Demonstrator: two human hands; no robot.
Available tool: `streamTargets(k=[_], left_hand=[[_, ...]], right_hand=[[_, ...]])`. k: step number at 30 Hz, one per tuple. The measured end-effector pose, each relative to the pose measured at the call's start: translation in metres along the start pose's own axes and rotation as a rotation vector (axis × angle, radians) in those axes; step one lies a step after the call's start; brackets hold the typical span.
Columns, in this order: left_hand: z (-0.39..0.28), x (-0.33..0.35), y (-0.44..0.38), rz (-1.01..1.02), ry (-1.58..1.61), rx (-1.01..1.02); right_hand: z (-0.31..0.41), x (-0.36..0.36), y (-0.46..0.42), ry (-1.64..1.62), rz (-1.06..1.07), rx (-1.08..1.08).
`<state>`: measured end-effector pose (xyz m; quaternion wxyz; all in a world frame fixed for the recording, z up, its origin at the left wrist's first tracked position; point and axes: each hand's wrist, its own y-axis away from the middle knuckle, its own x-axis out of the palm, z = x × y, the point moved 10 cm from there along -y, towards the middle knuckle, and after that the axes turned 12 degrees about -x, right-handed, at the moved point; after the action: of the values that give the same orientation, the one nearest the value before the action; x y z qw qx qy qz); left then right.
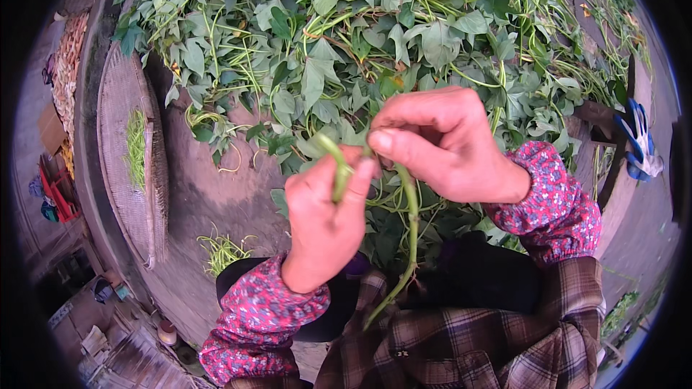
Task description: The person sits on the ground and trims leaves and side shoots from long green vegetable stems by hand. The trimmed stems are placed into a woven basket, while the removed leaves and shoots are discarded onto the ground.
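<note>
My left hand is closed on a short piece of green stem, pinched between thumb and fingers. Just to its upper right, my right hand pinches the upper part of a long green stem between thumb and forefinger. That stem hangs down in a curve over the plaid garment. The fingertips of both hands are close together; whether they touch is hard to tell. Beyond them spreads a large heap of leafy green vines, with several yellow leaves in it.
A flat woven basket at left holds thin green stems. A small pile of stems lies on the ground by my left sleeve. Blue and white gloves rest on a wooden bench at right.
</note>
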<state>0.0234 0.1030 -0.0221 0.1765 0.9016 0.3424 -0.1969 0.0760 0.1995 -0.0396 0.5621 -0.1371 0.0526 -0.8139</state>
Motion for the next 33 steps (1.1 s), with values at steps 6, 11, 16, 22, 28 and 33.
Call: streamTargets(k=[6, 11, 16, 22, 28, 33], left_hand=[[-0.007, 0.077, 0.078, 0.371, -0.338, 0.487], [0.039, -0.029, -0.006, -0.044, -0.076, -0.132], [0.048, -0.076, -0.009, -0.170, 0.134, -0.306], [0.055, -0.087, -0.010, -0.108, 0.236, -0.298], [0.040, -0.139, 0.001, -0.328, 0.235, -0.188], [0.051, -0.159, 0.015, -0.566, 0.222, -0.191]], right_hand=[[-0.015, -0.095, -0.018, -0.006, -0.340, 0.108], [-0.003, -0.153, 0.013, 0.419, -0.307, 0.197], [0.073, -0.368, 0.110, 0.233, -1.111, -0.189], [-0.006, -0.251, 0.092, 0.699, -0.640, 0.213], [-0.166, 0.063, 0.147, 0.711, 0.848, 0.200], [-0.184, 0.079, 0.195, 1.177, 0.904, -0.225]])
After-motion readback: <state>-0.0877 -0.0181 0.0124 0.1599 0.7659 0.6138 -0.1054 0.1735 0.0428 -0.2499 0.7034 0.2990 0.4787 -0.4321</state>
